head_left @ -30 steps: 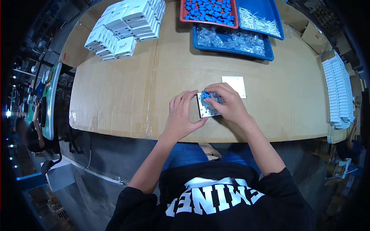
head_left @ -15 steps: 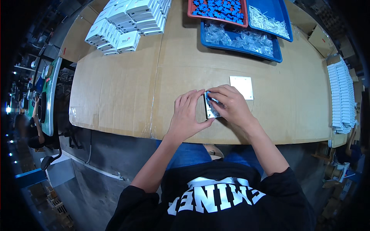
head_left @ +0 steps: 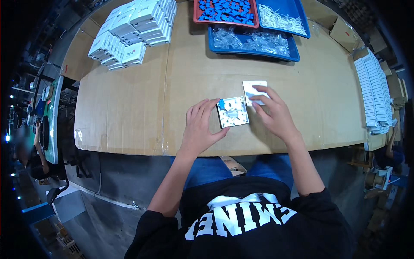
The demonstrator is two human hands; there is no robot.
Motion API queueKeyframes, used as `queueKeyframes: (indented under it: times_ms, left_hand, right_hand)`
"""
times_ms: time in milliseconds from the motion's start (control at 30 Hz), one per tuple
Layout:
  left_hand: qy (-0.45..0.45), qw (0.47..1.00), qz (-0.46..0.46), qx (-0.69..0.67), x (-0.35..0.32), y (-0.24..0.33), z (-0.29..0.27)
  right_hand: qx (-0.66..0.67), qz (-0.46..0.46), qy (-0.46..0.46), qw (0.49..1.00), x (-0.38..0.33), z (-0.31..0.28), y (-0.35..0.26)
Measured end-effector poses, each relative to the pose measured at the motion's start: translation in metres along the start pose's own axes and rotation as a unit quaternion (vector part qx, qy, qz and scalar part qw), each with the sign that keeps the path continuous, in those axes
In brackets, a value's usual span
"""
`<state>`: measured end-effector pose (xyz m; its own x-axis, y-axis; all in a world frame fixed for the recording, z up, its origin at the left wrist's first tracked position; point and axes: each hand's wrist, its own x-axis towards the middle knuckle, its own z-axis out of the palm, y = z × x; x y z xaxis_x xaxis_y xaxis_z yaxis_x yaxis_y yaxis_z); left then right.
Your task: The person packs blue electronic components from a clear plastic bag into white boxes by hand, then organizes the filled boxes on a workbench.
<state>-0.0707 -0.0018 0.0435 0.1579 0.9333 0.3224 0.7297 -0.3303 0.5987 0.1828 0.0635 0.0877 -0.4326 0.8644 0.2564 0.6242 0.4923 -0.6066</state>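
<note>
My left hand [head_left: 199,127] grips a small square white plastic housing [head_left: 237,120] by its left side, fingers at the far corner and thumb at the near edge. The housing lies open side up; its inside shows molded posts and a clear plastic part [head_left: 233,114]. A blue connector-like piece [head_left: 221,104] sits in its far left corner. My right hand [head_left: 276,114] is apart from the housing, fingers spread and slightly curled over a flat white square cover [head_left: 249,88] just beyond it. Whether those fingertips touch the cover, I cannot tell.
At the far side stand a red tray [head_left: 196,20] of blue pieces, a blue tray [head_left: 297,56] of clear plastic parts and another blue tray [head_left: 307,32] of white sticks. White boxes [head_left: 129,30] are stacked far left; more white pieces [head_left: 373,90] stack along the right edge.
My right hand has left the housing and moved right to the white cover, its fingers opening. The housing's inside and blue piece are now uncovered. My left hand keeps its hold.
</note>
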Motion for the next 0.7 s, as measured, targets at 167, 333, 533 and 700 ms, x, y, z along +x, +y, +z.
queueKeyframes:
  times_ms: [167, 333, 533, 700]
  left_hand:
    - [0.005, 0.999, 0.036, 0.012, 0.0, 0.004, 0.003]
    - [-0.058, 0.986, 0.139, 0.07, -0.002, 0.009, 0.009]
    - [-0.077, 0.979, 0.134, 0.13, -0.002, 0.019, 0.02]
    - [-0.076, 0.981, 0.115, 0.133, 0.0, 0.024, 0.02]
  right_hand:
    - [-0.045, -0.032, -0.028, 0.998, -0.04, 0.009, -0.014]
    - [-0.093, -0.037, -0.029, 0.995, -0.045, 0.02, -0.02]
    - [-0.273, -0.082, -0.05, 0.957, -0.038, 0.022, -0.039]
    - [-0.464, -0.071, -0.173, 0.866, -0.033, 0.03, -0.053]
